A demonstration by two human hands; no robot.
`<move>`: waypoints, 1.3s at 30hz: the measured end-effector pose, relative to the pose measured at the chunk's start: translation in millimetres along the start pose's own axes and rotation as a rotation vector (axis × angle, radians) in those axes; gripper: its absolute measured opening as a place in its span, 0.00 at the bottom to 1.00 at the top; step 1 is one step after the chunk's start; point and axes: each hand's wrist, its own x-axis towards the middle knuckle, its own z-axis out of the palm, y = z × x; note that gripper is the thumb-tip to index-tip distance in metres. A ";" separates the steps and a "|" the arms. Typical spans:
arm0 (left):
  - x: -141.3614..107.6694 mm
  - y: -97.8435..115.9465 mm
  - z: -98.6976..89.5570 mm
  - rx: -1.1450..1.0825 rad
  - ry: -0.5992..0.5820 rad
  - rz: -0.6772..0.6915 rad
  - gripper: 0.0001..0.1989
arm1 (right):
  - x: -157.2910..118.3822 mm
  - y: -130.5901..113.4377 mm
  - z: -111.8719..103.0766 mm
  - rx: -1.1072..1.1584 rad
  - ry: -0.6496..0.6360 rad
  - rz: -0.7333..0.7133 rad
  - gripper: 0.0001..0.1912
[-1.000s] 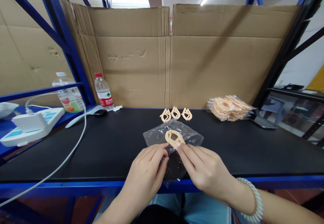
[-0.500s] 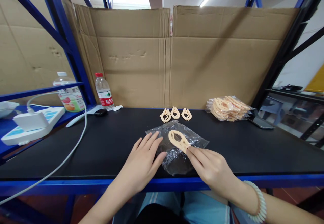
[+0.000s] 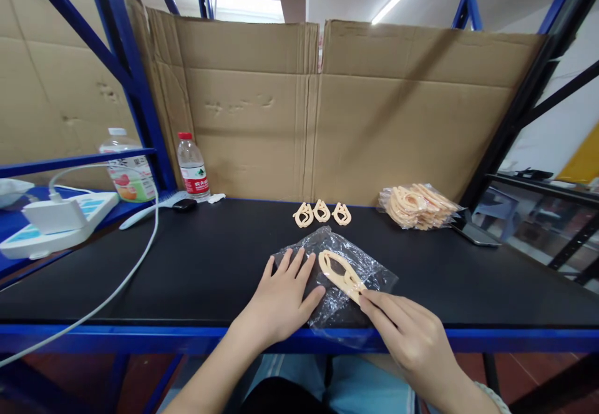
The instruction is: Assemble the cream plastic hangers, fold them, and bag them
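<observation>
My right hand (image 3: 412, 326) pinches the lower end of a cream plastic folding hanger (image 3: 342, 278), folded into a loop shape. The hanger lies over a clear plastic bag (image 3: 374, 269), spread near the table's front edge; I cannot tell whether it is inside or on top. Fingers spread, my left hand (image 3: 285, 298) rests flat on the bag's left side. Beyond the bag sit three small cream folded pieces, a left one (image 3: 304, 216), a middle one (image 3: 321, 211) and a right one (image 3: 342, 215).
A clear pack of cream hangers (image 3: 418, 207) lies at the back right, beside a dark flat device (image 3: 477, 235). At the left stand a red-capped water bottle (image 3: 193, 173) and a power strip (image 3: 60, 226), whose white cable (image 3: 140, 264) crosses the table. Cardboard (image 3: 253, 108) walls the back.
My right hand has moved slightly right and toward me with the hanger and bag. My left hand has shifted right on the bag. The camera view has shifted a little.
</observation>
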 end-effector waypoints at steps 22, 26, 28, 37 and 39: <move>1.1 1.1 3.3 -0.027 -0.007 -0.040 0.33 | 11.3 1.6 27.5 -0.140 -0.226 0.383 0.13; 1.2 0.6 3.0 -0.025 -0.006 -0.046 0.33 | 14.4 3.2 26.6 -0.098 -0.205 0.441 0.12; 1.1 0.8 2.4 -0.031 -0.006 -0.050 0.33 | 13.3 4.5 25.3 -0.032 -0.199 0.475 0.11; 1.0 0.8 1.2 -0.055 0.010 -0.068 0.32 | 8.6 12.9 23.1 0.087 -0.289 0.405 0.13; 0.0 0.4 1.6 -0.057 0.015 -0.065 0.31 | 9.4 13.7 22.5 0.074 -0.365 0.387 0.14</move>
